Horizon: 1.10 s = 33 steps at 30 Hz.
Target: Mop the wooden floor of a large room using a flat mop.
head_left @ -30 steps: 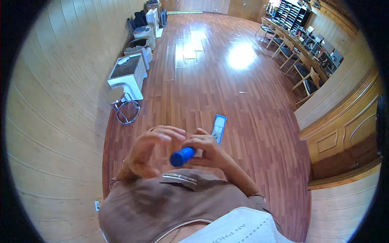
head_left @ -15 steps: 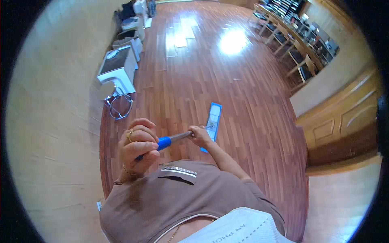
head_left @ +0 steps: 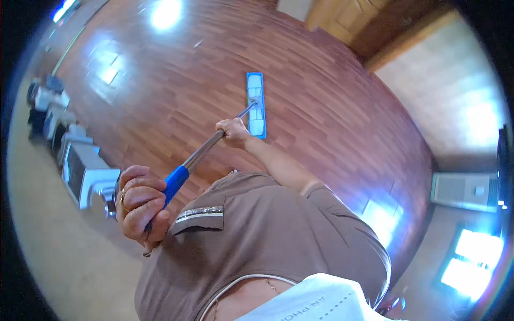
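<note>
A flat mop (head_left: 205,147) slants across the view, its metal pole running from low left up to the right. My left hand (head_left: 140,202) is closed around the blue grip (head_left: 175,185) at the pole's top end. Farther down the pole, my right hand (head_left: 233,131) is wrapped round the bare metal, arm stretched forward. The mop head (head_left: 256,126), a long rectangle in blue and white, lies on the wood floor (head_left: 176,101) beyond my right hand.
Along the left wall stand a white box-shaped appliance (head_left: 88,174) and several other items. A wooden door (head_left: 348,21) is at the far right. On the right are a white cabinet-like unit (head_left: 465,190) and a bright window (head_left: 471,265).
My view has swung to the right, so the door and wall items shift left. Both hands keep hold of the mop; its head now reaches farther out from my body.
</note>
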Each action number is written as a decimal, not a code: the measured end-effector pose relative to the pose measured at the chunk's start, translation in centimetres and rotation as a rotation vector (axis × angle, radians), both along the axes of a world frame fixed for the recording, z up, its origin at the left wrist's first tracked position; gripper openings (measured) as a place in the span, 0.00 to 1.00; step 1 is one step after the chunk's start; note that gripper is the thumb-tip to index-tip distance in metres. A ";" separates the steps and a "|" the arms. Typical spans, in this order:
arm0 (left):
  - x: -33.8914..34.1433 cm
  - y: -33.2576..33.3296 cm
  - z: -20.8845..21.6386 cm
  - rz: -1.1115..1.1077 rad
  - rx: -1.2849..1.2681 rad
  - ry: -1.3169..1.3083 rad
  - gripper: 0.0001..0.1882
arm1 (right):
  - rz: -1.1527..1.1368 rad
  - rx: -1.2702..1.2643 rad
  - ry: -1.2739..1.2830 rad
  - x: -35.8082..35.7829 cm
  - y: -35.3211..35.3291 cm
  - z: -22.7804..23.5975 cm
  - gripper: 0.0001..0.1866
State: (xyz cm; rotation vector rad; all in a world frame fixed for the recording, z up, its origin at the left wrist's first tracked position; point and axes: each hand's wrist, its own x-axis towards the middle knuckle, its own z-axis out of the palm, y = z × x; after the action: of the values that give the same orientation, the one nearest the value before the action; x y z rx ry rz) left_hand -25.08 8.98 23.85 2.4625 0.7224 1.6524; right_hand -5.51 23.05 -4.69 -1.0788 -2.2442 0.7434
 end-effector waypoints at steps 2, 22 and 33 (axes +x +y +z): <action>0.5 1.8 -0.2 -0.051 -0.016 -0.044 0.09 | -0.131 -0.027 0.026 1.7 -0.2 0.5 0.02; 20.0 14.7 -4.4 -1.085 -0.361 0.090 0.10 | -1.331 -0.052 -0.012 22.6 -13.9 -4.3 0.10; 31.9 13.6 -8.2 -1.420 -0.877 0.186 0.20 | -1.725 -0.093 -0.019 28.9 -23.0 -5.1 0.07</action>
State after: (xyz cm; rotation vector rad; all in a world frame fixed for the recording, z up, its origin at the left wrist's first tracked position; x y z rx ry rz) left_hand 6.81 22.60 15.61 1.6140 -0.3062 0.3945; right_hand 23.38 0.07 -9.79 -2.3320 -0.5865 0.0160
